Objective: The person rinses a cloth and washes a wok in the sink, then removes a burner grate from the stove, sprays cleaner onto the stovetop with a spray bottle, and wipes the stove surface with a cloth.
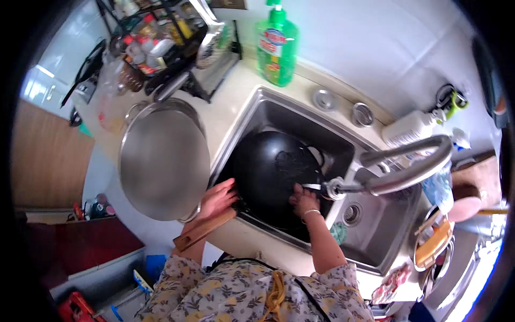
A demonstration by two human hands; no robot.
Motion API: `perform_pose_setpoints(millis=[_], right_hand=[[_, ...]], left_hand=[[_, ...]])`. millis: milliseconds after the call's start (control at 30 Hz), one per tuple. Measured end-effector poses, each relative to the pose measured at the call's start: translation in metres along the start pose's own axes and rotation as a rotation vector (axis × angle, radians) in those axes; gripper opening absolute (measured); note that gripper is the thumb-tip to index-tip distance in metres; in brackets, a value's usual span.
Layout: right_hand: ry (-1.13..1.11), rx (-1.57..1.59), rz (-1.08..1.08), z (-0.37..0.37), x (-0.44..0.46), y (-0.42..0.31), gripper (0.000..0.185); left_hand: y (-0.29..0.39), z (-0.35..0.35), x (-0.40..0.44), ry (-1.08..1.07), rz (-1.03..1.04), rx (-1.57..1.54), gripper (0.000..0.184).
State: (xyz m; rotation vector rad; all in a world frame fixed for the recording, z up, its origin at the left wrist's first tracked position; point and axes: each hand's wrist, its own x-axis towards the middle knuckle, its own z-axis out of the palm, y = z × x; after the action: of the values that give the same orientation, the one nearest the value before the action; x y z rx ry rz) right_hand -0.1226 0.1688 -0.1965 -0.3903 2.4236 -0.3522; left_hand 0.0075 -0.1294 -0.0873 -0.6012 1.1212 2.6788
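Note:
A black wok (263, 166) lies in the left sink basin (257, 102), its wooden handle (205, 231) sticking out over the front edge. Beside that handle, at the wok's left rim, is my left hand (217, 198), its fingers apart and holding nothing. My right hand (304, 203) is over the wok's right part, just below the faucet's spray head (333, 189), with its fingers curled. Whatever those fingers may hold is too small to make out. A bracelet circles my right wrist.
A large steel pot (165, 161) stands on the counter at the left. Behind the sink are a green soap bottle (277, 48) and a white bottle (410, 127). The curved faucet (429, 166) arches over the right basin (375, 225). A green cloth (338, 233) lies in that basin.

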Motion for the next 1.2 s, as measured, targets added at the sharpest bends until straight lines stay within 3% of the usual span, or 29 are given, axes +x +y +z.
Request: perform_pose_setpoints(millis=[100, 167, 267, 333, 400, 433, 467, 500, 567, 633, 667, 767, 833, 900, 933, 967, 1033, 1067, 1133, 1167, 1200], right_hand=[[0.055, -0.115, -0.057, 0.013, 0.007, 0.009, 0.063], [0.032, -0.194, -0.079, 0.010, 0.009, 0.009, 0.059], [0.021, 0.336, 0.041, 0.010, 0.017, 0.011, 0.048], [0.119, 0.461, 0.028, 0.006, 0.021, 0.008, 0.043], [0.355, 0.290, -0.050, 0.007, 0.029, 0.006, 0.038], [0.457, 0.176, -0.063, 0.008, 0.035, 0.002, 0.036], [0.533, 0.019, -0.049, 0.013, 0.047, 0.003, 0.034], [0.635, 0.145, 0.037, 0.029, 0.071, 0.003, 0.034], [0.578, 0.052, 0.057, 0.035, 0.073, -0.011, 0.052], [0.264, -0.091, -0.046, 0.027, 0.059, -0.036, 0.070], [0.060, -0.009, 0.014, 0.011, 0.051, -0.064, 0.071], [0.072, 0.255, -0.243, 0.039, 0.049, -0.080, 0.056], [0.013, 0.308, -0.342, 0.031, 0.036, -0.075, 0.049], [-0.426, 0.445, -0.406, 0.035, 0.042, -0.038, 0.035], [-0.361, 0.435, -0.535, 0.037, 0.041, -0.017, 0.032], [-0.389, 0.137, -0.537, 0.036, 0.048, 0.011, 0.029], [-0.456, -0.337, -0.371, 0.003, 0.050, 0.021, 0.026], [-0.222, -0.411, -0.248, 0.000, 0.056, 0.016, 0.028], [0.233, -0.444, 0.055, -0.004, 0.070, 0.009, 0.036], [0.252, -0.189, 0.165, 0.001, 0.079, 0.007, 0.041], [0.168, -0.296, 0.121, 0.007, 0.077, 0.003, 0.052]], left_hand=[[0.011, 0.015, -0.010, 0.061, 0.033, 0.046, 0.068], [0.002, -0.002, -0.011, -0.073, 0.131, 0.019, 0.068], [-0.005, -0.007, -0.029, -0.056, 0.178, -0.129, 0.067], [-0.015, -0.007, -0.047, -0.032, 0.180, -0.269, 0.066], [-0.023, -0.009, -0.071, 0.185, 0.283, -0.458, 0.056], [-0.024, -0.016, -0.082, 0.321, 0.210, -0.794, 0.049], [-0.030, -0.026, -0.100, 0.379, 0.160, -0.855, 0.042], [-0.035, -0.037, -0.118, 0.440, 0.112, -0.917, 0.037], [-0.036, -0.029, -0.139, 0.411, 0.087, -0.708, 0.031], [0.000, 0.022, -0.166, 0.496, -0.389, 0.391, 0.024], [0.011, 0.038, -0.168, 0.491, -0.399, 0.394, 0.024], [0.033, 0.083, -0.140, -0.039, -0.332, 0.700, 0.022], [0.030, 0.109, -0.099, -0.124, -0.314, 0.750, 0.025], [0.008, 0.126, -0.036, -0.265, -0.038, 0.615, 0.028], [-0.001, 0.135, -0.003, -0.215, -0.129, 0.645, 0.031], [-0.021, 0.136, 0.029, -0.176, -0.087, 0.628, 0.032], [-0.056, 0.144, 0.089, -0.007, -0.329, 0.481, 0.034], [-0.083, 0.139, 0.116, 0.039, -0.343, 0.490, 0.036], [-0.149, 0.116, 0.170, 0.141, -0.137, 0.663, 0.044], [-0.177, 0.097, 0.195, 0.164, -0.135, 0.839, 0.044], [-0.196, 0.082, 0.214, 0.190, -0.140, 1.014, 0.045]])
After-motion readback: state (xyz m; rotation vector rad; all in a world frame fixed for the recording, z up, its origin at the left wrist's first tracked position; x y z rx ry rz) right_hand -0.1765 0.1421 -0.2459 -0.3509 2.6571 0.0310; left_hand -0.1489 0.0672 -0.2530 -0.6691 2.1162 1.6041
